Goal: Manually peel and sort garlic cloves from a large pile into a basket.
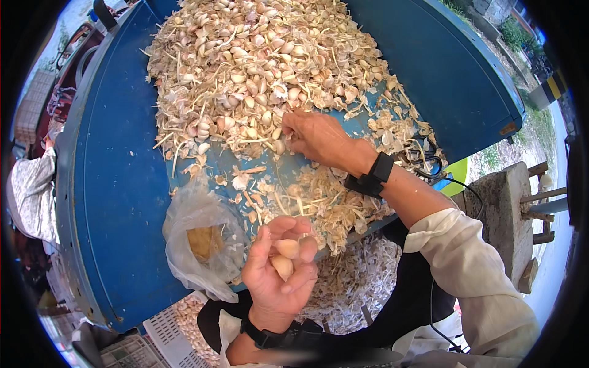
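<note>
My left hand [283, 276] is palm up below the front of the blue metal bed, fingers curled around garlic cloves [282, 267]; at least two pale ones show in the palm. My right hand [317, 137] reaches to the near edge of a large heap of garlic cloves and dry skins [257, 60]. Its fingers are bent down among the cloves, and their tips are partly hidden, so I cannot make out what they grip. Loose garlic skins [340, 207] lie between the hands. To the left of my left hand sits a clear plastic bag [202, 239] with something brownish inside.
Blue metal side walls [115, 161] rise on both sides. Black-handled scissors [428, 161] lie among skins at the right. Below the front edge are a white perforated crate [172, 333] with cloves and heaped skins [359, 276]. A wooden bench [499, 221] stands right; another person's sleeve [34, 193] shows left.
</note>
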`<state>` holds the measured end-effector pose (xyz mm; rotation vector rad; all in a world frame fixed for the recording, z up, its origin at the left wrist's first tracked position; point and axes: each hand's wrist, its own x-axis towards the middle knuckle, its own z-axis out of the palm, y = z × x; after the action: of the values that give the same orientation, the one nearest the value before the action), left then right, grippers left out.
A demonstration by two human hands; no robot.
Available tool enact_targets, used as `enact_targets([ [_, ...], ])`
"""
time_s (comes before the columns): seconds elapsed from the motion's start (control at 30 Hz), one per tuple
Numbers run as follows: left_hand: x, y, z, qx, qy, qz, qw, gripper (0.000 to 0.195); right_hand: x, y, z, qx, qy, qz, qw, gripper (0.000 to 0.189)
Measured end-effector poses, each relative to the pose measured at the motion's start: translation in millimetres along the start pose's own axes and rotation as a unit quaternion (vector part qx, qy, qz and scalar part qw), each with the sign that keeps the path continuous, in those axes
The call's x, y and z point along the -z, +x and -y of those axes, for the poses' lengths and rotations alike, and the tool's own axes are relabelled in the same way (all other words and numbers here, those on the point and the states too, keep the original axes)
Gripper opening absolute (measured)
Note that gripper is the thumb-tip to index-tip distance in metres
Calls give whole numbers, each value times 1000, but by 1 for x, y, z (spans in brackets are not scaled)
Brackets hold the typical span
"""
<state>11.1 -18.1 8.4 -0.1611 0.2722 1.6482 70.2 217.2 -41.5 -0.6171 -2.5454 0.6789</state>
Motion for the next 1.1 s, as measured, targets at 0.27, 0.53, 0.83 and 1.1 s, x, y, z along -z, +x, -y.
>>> enact_targets([
  [0.27,6,38,-9,-237,431,-137,860,39,29,-12,42,-65,324,87,940,22],
  [0.53,0,44,-18,-230,535,-138,801,36,49,-25,70,40,292,85,952,26],
  [0.83,-1,39,-24,-91,538,-104,831,24,55,-36,40,177,171,97,964,24],
  [1.1,-10,34,-24,-78,327,-52,940,35,115,-116,151,198,639,67,740,16],
])
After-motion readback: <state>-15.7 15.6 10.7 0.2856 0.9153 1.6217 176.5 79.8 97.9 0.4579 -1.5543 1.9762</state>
